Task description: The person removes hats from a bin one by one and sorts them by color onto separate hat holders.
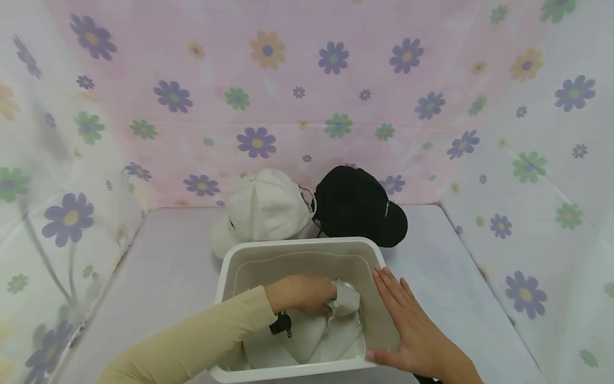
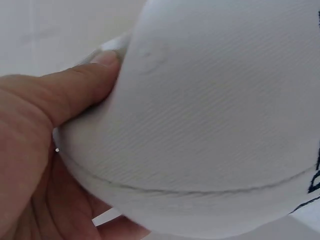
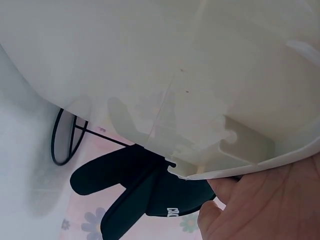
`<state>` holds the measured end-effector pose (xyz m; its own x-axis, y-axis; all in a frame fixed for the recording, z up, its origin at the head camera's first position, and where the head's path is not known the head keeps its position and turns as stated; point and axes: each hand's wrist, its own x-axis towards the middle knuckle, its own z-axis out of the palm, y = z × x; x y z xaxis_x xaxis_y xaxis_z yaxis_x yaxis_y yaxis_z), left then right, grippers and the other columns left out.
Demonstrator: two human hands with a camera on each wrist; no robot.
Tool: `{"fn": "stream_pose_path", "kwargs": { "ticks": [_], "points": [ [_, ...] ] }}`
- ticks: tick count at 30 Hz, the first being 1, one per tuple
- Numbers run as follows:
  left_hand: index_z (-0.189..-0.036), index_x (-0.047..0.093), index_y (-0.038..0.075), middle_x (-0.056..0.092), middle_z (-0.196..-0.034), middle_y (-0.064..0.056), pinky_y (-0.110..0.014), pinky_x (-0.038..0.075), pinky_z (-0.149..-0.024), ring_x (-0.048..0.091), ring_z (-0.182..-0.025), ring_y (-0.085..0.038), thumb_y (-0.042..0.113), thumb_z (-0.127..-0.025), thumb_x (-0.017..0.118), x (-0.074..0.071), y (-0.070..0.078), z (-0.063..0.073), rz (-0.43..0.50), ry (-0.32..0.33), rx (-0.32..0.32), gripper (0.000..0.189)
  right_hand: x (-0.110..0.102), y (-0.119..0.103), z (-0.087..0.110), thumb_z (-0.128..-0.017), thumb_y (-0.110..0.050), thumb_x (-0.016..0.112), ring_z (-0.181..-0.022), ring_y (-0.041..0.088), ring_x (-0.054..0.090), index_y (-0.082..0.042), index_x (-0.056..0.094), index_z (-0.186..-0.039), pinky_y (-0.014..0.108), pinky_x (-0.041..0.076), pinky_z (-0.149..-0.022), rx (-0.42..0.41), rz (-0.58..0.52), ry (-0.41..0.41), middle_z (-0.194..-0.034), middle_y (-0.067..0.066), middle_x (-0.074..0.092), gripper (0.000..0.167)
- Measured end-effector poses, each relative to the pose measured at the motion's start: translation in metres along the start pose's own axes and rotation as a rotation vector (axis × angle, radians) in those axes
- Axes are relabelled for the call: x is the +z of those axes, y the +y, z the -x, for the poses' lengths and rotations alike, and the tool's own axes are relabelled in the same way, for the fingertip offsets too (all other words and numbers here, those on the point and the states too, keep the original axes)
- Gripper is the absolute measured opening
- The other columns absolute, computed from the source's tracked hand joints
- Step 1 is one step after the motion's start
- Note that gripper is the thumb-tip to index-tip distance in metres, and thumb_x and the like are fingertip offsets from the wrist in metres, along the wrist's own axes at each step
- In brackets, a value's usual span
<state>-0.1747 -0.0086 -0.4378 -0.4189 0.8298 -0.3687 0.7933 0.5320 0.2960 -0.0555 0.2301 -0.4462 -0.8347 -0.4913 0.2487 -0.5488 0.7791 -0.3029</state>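
Observation:
In the head view my left hand [image 1: 307, 292] reaches down into a white plastic bin [image 1: 304, 245]. It grips a white cap [image 1: 346, 300] in there, and more white fabric lies beneath on the bin's floor. The left wrist view shows the thumb and fingers pinching the white cap [image 2: 210, 125] by its edge; a curved seam and part of some dark lettering show on it. My right hand [image 1: 419, 330] lies against the bin's right side with straight fingers, its thumb near the front corner. The right wrist view has this hand [image 3: 270, 205] under the bin's rim [image 3: 260, 165].
Behind the bin sit a white cap [image 1: 268, 205] with its brim to the left and a black cap [image 1: 360, 205] with its brim to the right. A black wire stand [image 3: 70, 137] shows beneath the black cap in the right wrist view. Flower-patterned cloth [image 1: 288, 106] surrounds the table.

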Motion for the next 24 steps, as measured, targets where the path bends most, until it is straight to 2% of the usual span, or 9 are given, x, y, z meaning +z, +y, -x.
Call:
{"fn": "stream_pose_path", "kwargs": {
  "ticks": [5,10,15,20,24],
  "points": [
    [-0.09,0.071,0.011,0.061,-0.078,0.006,-0.019,0.044,-0.063,0.049,-0.069,-0.006,0.021,-0.094,0.074,-0.011,-0.01,0.003,0.115,0.021,0.041,0.012,-0.001,0.0,-0.001,-0.076,-0.072,0.072,-0.158,0.022,0.009,-0.003,0.017,-0.162,0.023,-0.012,-0.123,0.0,0.005,0.008,-0.169,0.015,0.018,0.124],
    [-0.087,0.072,0.009,0.063,-0.078,0.006,-0.018,0.045,-0.065,0.049,-0.069,-0.004,0.019,-0.095,0.073,-0.024,-0.019,0.008,0.173,0.075,0.098,0.012,0.0,-0.001,-0.003,-0.075,-0.071,0.075,-0.158,0.021,0.01,-0.004,0.018,-0.162,0.023,-0.013,-0.123,0.008,0.025,0.016,-0.167,0.018,0.023,0.124],
    [-0.084,0.071,0.012,0.058,-0.074,0.009,-0.019,0.044,-0.066,0.047,-0.067,-0.004,0.021,-0.096,0.072,-0.034,-0.026,0.017,0.208,0.118,0.112,0.015,-0.001,-0.003,-0.004,-0.075,-0.075,0.071,-0.158,0.021,0.011,-0.002,0.021,-0.161,0.026,-0.011,-0.124,-0.006,0.076,0.031,-0.167,0.019,0.024,0.123],
    [-0.084,0.07,0.014,0.055,-0.074,0.011,-0.019,0.044,-0.068,0.048,-0.071,-0.003,0.023,-0.097,0.07,-0.048,-0.031,0.033,0.244,0.178,0.137,0.016,-0.001,-0.003,-0.005,-0.076,-0.077,0.069,-0.157,0.024,0.014,0.002,0.023,-0.16,0.028,-0.008,-0.125,-0.033,0.111,0.047,-0.165,0.021,0.025,0.124],
    [-0.088,0.069,0.014,0.056,-0.078,0.011,-0.02,0.044,-0.07,0.049,-0.075,-0.003,0.024,-0.099,0.068,-0.064,-0.035,0.052,0.28,0.233,0.147,0.015,-0.001,-0.003,-0.005,-0.075,-0.077,0.07,-0.157,0.025,0.014,0.004,0.024,-0.159,0.028,-0.008,-0.125,-0.032,0.12,0.042,-0.166,0.022,0.024,0.125]
  ]
}}
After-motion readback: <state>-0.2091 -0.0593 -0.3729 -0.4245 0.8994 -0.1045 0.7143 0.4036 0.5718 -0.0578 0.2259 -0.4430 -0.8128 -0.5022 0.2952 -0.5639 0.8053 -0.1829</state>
